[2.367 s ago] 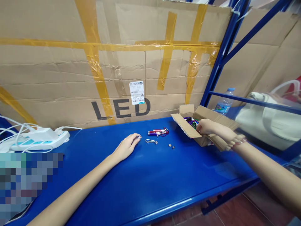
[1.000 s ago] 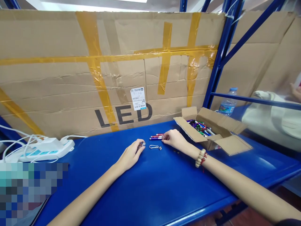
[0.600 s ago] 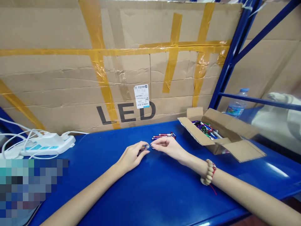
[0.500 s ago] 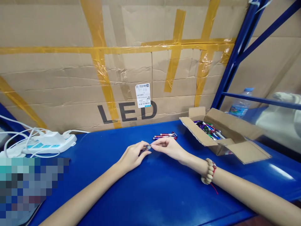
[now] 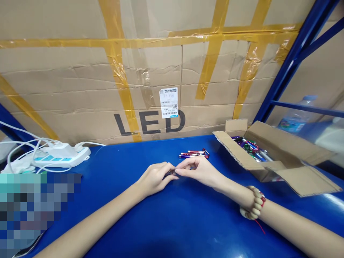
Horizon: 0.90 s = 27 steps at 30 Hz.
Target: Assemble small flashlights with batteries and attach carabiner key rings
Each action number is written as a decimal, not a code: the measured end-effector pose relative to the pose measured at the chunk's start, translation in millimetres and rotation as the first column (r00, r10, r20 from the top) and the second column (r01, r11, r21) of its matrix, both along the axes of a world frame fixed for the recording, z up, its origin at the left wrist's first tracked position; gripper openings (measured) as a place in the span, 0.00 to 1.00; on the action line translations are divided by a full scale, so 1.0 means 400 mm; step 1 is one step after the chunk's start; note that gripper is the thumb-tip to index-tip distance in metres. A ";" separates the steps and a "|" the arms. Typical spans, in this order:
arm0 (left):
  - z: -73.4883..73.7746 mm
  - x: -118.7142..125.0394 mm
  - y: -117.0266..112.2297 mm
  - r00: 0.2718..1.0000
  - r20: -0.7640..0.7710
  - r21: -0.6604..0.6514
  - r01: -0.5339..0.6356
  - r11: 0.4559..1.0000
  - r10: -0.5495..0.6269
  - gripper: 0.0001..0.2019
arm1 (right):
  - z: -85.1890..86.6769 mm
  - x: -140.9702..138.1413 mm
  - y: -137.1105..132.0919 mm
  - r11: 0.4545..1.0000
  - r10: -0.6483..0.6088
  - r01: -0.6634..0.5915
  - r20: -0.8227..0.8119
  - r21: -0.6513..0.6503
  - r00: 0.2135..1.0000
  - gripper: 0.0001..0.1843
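My left hand is closed around a small shiny metal tube, mostly hidden by my fingers. My right hand pinches with thumb and forefinger at the end of that tube, and the fingertips of both hands meet there. What exactly lies between the right fingertips is too small to make out. Just behind my right hand, several slim keychain penlights, red and blue with silver ends and clips, lie on the blue tabletop.
An open cardboard box with many coloured penlights stands at right, its flaps spread. A white power strip with cables is at left, above a pixelated area. A large carton forms the back; a water bottle stands beyond the blue frame.
The view has shifted, so the box sits further right. My hands stay together; the tube's silver end, visible before, is now mostly covered by the right fingertips.
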<state>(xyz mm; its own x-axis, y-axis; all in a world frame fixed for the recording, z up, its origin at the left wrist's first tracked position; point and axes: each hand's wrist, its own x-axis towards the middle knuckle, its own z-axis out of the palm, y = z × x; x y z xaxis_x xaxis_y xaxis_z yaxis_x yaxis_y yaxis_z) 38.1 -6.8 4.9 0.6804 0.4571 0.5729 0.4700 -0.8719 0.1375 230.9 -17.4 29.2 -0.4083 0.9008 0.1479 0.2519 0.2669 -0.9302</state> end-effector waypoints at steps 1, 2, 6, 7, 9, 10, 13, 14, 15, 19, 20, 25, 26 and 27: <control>0.000 0.000 -0.001 1.000 -0.011 0.041 0.017 0.999 -0.016 0.11 | -0.003 0.000 -0.004 1.000 -0.009 0.009 0.007 0.007 1.000 0.17; 0.000 0.000 -0.002 0.999 -0.023 0.074 0.032 0.997 -0.030 0.11 | -0.007 0.000 -0.008 0.999 -0.025 0.025 0.006 0.021 1.000 0.17; -0.002 -0.002 -0.004 0.997 -0.062 0.134 0.048 0.990 -0.040 0.11 | -0.020 0.000 -0.019 0.983 -0.107 0.100 0.039 0.151 0.993 0.14; -0.002 -0.002 -0.004 0.997 -0.070 0.138 0.047 0.989 -0.037 0.11 | -0.022 0.000 -0.020 0.978 -0.118 0.105 0.060 0.179 0.991 0.13; -0.004 -0.003 -0.004 0.996 -0.084 0.143 0.046 0.989 -0.034 0.10 | -0.025 0.000 -0.021 0.973 -0.123 0.102 0.093 0.206 0.988 0.13; -0.004 -0.002 -0.004 0.996 -0.085 0.142 0.044 0.989 -0.032 0.10 | -0.025 0.000 -0.020 0.971 -0.127 0.104 0.097 0.215 0.987 0.12; -0.003 0.001 -0.005 0.998 -0.060 0.128 0.035 0.991 -0.028 0.11 | -0.023 0.006 -0.021 0.939 -0.182 0.153 0.069 0.308 0.981 0.12; -0.003 0.002 -0.005 0.998 -0.048 0.121 0.034 0.992 -0.028 0.10 | -0.022 0.009 -0.022 0.912 -0.195 0.159 0.059 0.378 0.979 0.12; -0.002 0.002 -0.006 0.999 -0.038 0.116 0.034 0.993 -0.030 0.10 | -0.022 0.012 -0.025 0.877 -0.188 0.140 0.061 0.460 0.980 0.12; -0.001 0.001 -0.004 0.997 -0.055 0.099 0.056 0.994 -0.050 0.10 | -0.025 0.016 -0.042 0.721 -0.111 -0.110 0.271 0.684 0.956 0.12; -0.001 -0.001 -0.004 0.997 -0.059 0.090 0.056 0.994 -0.051 0.10 | -0.023 0.016 -0.045 0.708 -0.127 -0.149 0.331 0.691 0.935 0.13; -0.004 -0.002 -0.002 0.997 -0.076 0.052 0.029 0.998 -0.025 0.10 | 0.035 0.056 -0.032 0.762 -0.082 -0.228 0.439 0.606 0.895 0.15; -0.003 -0.001 -0.003 0.996 -0.088 0.055 0.026 0.998 -0.021 0.09 | 0.053 0.076 -0.025 0.800 -0.070 -0.231 0.469 0.554 0.880 0.15; -0.001 0.001 -0.003 0.995 -0.102 0.061 0.027 0.998 -0.021 0.09 | 0.068 0.098 -0.017 0.845 -0.055 -0.233 0.513 0.481 0.857 0.15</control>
